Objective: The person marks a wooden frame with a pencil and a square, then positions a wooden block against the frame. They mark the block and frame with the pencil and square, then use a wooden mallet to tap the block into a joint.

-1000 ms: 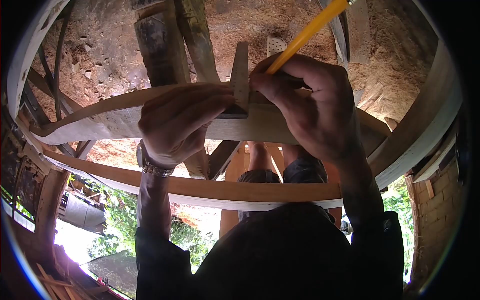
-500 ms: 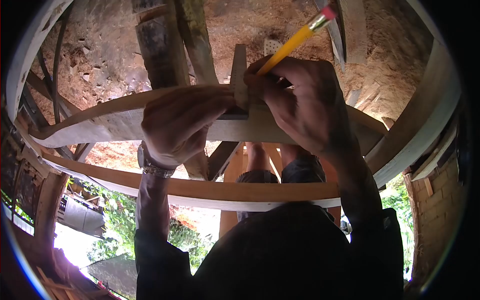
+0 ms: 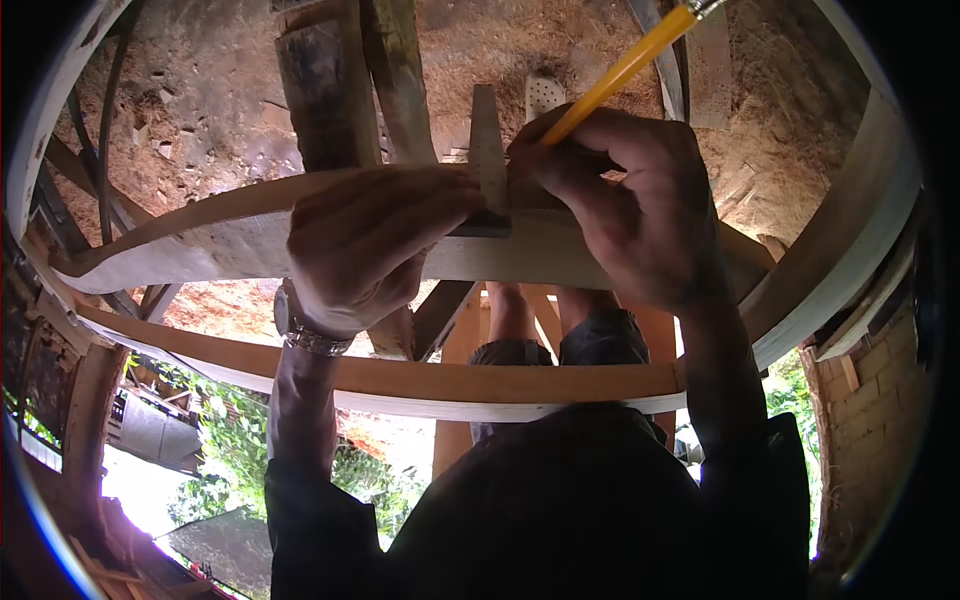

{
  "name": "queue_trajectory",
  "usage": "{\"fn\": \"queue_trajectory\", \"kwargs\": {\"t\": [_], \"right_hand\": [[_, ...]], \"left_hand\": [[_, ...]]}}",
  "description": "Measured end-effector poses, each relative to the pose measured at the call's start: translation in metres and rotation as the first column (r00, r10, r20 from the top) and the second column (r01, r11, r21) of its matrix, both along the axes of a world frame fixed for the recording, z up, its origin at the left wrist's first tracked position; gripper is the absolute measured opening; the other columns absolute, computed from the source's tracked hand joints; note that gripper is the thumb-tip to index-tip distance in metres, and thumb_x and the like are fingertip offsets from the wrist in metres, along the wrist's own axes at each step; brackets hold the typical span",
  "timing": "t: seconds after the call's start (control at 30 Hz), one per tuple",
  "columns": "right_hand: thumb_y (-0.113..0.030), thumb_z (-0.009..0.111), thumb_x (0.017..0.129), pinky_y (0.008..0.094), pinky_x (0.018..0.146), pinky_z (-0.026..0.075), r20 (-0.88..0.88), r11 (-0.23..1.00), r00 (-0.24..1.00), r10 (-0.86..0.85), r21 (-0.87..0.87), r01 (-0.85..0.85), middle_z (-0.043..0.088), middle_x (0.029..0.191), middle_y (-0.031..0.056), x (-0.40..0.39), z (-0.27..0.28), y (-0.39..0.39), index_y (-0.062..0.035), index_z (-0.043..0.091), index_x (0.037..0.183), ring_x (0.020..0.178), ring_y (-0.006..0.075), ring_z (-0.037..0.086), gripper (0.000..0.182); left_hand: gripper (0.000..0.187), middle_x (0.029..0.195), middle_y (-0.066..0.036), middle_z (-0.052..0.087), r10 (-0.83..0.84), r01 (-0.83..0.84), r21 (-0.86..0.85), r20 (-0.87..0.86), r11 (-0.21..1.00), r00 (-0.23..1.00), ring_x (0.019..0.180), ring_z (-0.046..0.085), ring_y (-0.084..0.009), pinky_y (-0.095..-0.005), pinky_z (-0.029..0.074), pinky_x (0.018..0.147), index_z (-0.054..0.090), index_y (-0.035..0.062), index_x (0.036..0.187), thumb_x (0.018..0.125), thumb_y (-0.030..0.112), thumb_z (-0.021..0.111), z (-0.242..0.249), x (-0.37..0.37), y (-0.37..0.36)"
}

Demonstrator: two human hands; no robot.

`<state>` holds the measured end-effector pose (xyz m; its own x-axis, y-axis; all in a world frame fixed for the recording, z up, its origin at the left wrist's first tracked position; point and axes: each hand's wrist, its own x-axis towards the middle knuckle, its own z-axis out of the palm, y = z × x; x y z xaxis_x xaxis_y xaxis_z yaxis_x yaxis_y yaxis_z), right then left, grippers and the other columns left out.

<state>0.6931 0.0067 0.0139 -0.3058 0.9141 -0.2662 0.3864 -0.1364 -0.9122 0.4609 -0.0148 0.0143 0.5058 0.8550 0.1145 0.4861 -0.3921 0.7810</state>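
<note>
A curved wooden beam (image 3: 220, 246) spans the view from the left edge to the right. My left hand (image 3: 375, 245), with a watch on its wrist, is closed on a small try square (image 3: 488, 160) and presses it against the beam. The square's blade points away from me and its dark stock lies along the beam's near side. My right hand (image 3: 635, 205) grips a yellow pencil (image 3: 620, 82) just right of the blade. The pencil slants up to the right; its tip is hidden behind my fingers.
A second curved board (image 3: 440, 381) crosses nearer my body. A thick curved timber (image 3: 850, 245) rises at the right. Old planks (image 3: 325, 95) stand beyond the beam, over a ground strewn with shavings. My legs show below the beam.
The square and my left hand have shifted slightly right. My right hand and the pencil have also moved a little right, and the pencil's eraser has left the view.
</note>
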Motion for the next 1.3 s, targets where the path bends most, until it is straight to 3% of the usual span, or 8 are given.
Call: {"fn": "queue_trajectory", "kwargs": {"t": [0.13, 0.23, 0.47, 0.5, 0.6, 0.8, 1.07, 1.3], "right_hand": [[-0.009, 0.068, 0.092, 0.0329, 0.075, 0.059, 0.154, 0.987, 0.976, 0.156, -0.064, -0.148, 0.077, 0.090, 0.0142, 0.003, 0.004, 0.003, 0.0036, 0.076, 0.097, 0.081, 0.0228, 0.076, 0.015], [-0.012, 0.069, 0.093, 0.0328, 0.074, 0.059, 0.005, 0.973, 0.997, 0.075, -0.219, -0.073, 0.077, 0.088, 0.0143, 0.004, 0.016, 0.009, 0.0022, 0.076, 0.098, 0.080, 0.0213, 0.076, 0.016], [-0.011, 0.073, 0.090, 0.0363, 0.059, 0.053, -0.002, 0.999, 1.000, 0.028, -0.034, -0.028, 0.069, 0.069, 0.0151, 0.001, 0.008, 0.006, -0.0003, 0.076, 0.085, 0.060, 0.0248, 0.069, 0.012], [-0.014, 0.072, 0.093, 0.0313, 0.075, 0.058, -0.077, 0.930, 0.992, 0.100, -0.346, -0.121, 0.076, 0.084, 0.0120, 0.010, 0.023, 0.018, 0.0017, 0.076, 0.100, 0.079, 0.0179, 0.074, 0.018], [-0.014, 0.070, 0.096, 0.0315, 0.077, 0.058, -0.213, 0.881, 0.977, -0.016, -0.465, -0.087, 0.076, 0.087, 0.0105, 0.018, 0.035, 0.019, 0.0003, 0.075, 0.103, 0.081, 0.0174, 0.073, 0.017], [-0.025, 0.062, 0.104, 0.0333, 0.077, 0.054, -0.022, 0.843, 0.863, -0.504, -0.230, 0.486, 0.071, 0.103, 0.0155, 0.077, 0.049, 0.019, 0.0062, 0.067, 0.119, 0.084, 0.0196, 0.068, 0.036], [-0.018, 0.069, 0.099, 0.0266, 0.073, 0.053, 0.175, 0.862, 0.854, -0.491, 0.242, 0.446, 0.072, 0.085, 0.0077, 0.148, 0.111, -0.028, 0.0020, 0.075, 0.108, 0.076, 0.0130, 0.067, 0.023], [-0.013, 0.068, 0.098, 0.0248, 0.069, 0.053, 0.479, 0.835, 0.684, -0.550, 0.293, 0.466, 0.070, 0.078, 0.0053, 0.142, 0.131, -0.125, 0.0041, 0.074, 0.104, 0.072, 0.0099, 0.066, 0.019]], "left_hand": [[0.032, 0.095, -0.009, 0.077, 0.003, -0.003, 0.001, 0.001, 1.000, 1.000, 0.087, 0.077, -0.0250, -0.0358, 0.064, 0.075, 0.077, 0.0055, 0.099, 0.071, -0.008, 0.072, 0.001, 0.000, -0.001], [0.033, 0.096, -0.009, 0.077, 0.007, -0.007, 0.009, 0.002, 1.000, 1.000, 0.087, 0.077, -0.0253, -0.0358, 0.064, 0.076, 0.077, 0.0057, 0.100, 0.071, -0.008, 0.072, -0.001, 0.000, -0.001], [0.032, 0.096, -0.011, 0.077, -0.004, 0.003, -0.035, -0.004, 0.999, 1.000, 0.088, 0.077, -0.0271, -0.0364, 0.064, 0.077, 0.077, 0.0050, 0.100, 0.072, -0.007, 0.072, 0.003, 0.001, 0.001], [0.031, 0.095, -0.011, 0.077, 0.004, -0.004, -0.030, 0.011, 1.000, 1.000, 0.088, 0.077, -0.0271, -0.0363, 0.064, 0.077, 0.077, 0.0048, 0.100, 0.072, -0.008, 0.072, 0.002, 0.001, 0.000], [0.029, 0.095, -0.012, 0.078, 0.010, -0.009, -0.018, 0.025, 1.000, 1.000, 0.089, 0.077, -0.0269, -0.0357, 0.064, 0.076, 0.077, 0.0042, 0.100, 0.074, -0.008, 0.072, 0.002, 0.001, 0.001], [0.017, 0.094, -0.011, 0.079, -0.018, 0.017, 0.046, 0.012, 0.999, 1.000, 0.085, 0.078, -0.0241, -0.0341, 0.064, 0.076, 0.077, 0.0015, 0.098, 0.084, -0.007, 0.071, 0.001, 0.003, 0.000], [0.018, 0.095, -0.011, 0.079, 0.043, -0.045, 0.096, 0.017, 0.994, 0.999, 0.084, 0.078, -0.0218, -0.0315, 0.064, 0.074, 0.075, 0.0002, 0.107, 0.089, 0.001, 0.074, 0.005, 0.007, -0.006], [0.019, 0.100, -0.012, 0.078, 0.083, -0.076, 0.150, -0.041, 0.986, 0.996, 0.088, 0.078, -0.0235, -0.0314, 0.062, 0.073, 0.076, 0.0038, 0.107, 0.088, 0.003, 0.075, 0.009, 0.002, -0.014]]}}
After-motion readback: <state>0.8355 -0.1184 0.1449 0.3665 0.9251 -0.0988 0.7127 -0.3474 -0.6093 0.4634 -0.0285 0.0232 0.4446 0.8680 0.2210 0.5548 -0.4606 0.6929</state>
